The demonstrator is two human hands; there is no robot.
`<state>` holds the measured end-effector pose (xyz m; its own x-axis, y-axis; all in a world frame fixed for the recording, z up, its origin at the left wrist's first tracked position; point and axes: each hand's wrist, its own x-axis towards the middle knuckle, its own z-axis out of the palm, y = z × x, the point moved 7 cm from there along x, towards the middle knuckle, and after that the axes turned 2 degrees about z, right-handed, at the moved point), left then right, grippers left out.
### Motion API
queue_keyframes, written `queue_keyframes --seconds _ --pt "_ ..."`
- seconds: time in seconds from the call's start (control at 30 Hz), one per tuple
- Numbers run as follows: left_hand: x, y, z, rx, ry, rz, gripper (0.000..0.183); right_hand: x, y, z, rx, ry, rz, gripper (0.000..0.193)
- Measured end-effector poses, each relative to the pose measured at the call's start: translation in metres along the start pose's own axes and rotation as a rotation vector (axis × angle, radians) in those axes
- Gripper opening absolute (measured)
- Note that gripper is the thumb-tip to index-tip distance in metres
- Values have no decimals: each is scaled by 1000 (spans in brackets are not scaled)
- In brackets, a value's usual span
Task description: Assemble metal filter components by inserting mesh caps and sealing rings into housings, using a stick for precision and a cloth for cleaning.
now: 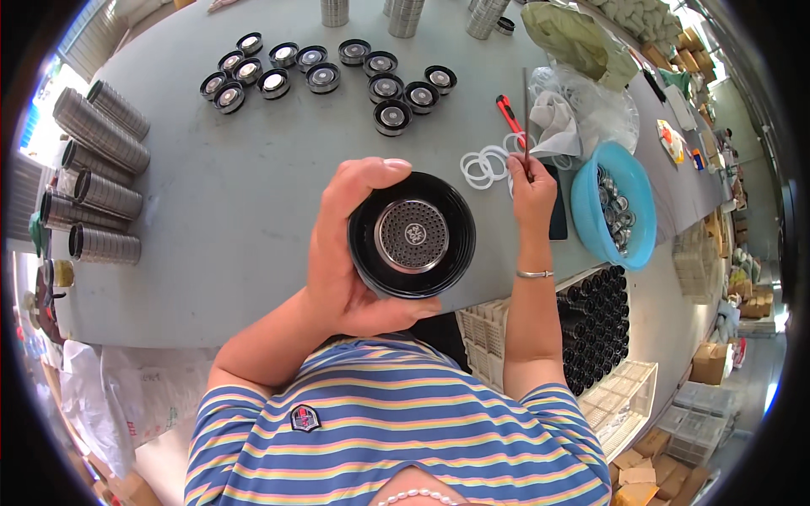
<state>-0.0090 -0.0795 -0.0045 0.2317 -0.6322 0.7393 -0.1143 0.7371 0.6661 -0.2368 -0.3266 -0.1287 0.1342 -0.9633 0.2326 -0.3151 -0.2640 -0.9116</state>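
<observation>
My left hand (331, 253) is closed round the rim of a black round cap (361, 244), raised above the table. A perforated silver metal disc (412, 235) with a small round emblem sits in the middle of the cap, facing up. Off to the right, my right hand (534, 198) pinches a thin dark rod (526, 118) that points away from me. White rubber-like rings (479, 171) lie just left of my right hand. Beside it on the right stands a light blue plastic basin (582, 211) holding many small metal pieces (618, 221).
Several black caps with metal centres (322, 78) lie on the far part of the grey table (219, 185). Stacks of metal rings (101, 131) line its left edge. A red utility knife (509, 116) lies near clear plastic bags (603, 110). A crate of black cylindrical parts (595, 320) stands below right.
</observation>
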Motion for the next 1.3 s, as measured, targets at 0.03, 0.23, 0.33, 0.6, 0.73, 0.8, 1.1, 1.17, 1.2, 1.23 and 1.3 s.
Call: queue_keyframes --seconds 0.03,0.23,0.33,0.6,0.73,0.8,1.1,1.17,1.2,1.23,1.3 --pt "-1 0 0 -12 5 -52 104 -1 -7 -4 -3 3 -4 19" --pt "1 7 -4 93 1 -49 96 -28 -104 -4 637 -177 182 7" --pt "3 10 -1 56 11 -9 94 -50 -194 -1 981 -532 71 7" --pt "4 11 -3 -23 73 -45 100 -69 -261 48 255 -708 -47 16" --pt "10 14 -8 44 87 55 92 -78 -271 50 154 -845 -92 17" --pt "18 22 -9 169 -22 156 84 -75 -273 51 97 -765 -198 18" --pt "32 39 -15 500 -191 35 69 -67 -288 -9 383 -387 -663 55" --pt "36 45 -15 546 -203 43 69 -79 -295 1 324 -416 -711 44" --pt "37 47 -13 593 -217 53 69 -81 -295 6 316 -456 -708 40" --pt "37 48 -12 588 -220 50 69 -82 -290 8 279 -434 -744 34" --pt "37 48 -13 573 -214 30 70 -83 -292 10 267 -437 -714 32"
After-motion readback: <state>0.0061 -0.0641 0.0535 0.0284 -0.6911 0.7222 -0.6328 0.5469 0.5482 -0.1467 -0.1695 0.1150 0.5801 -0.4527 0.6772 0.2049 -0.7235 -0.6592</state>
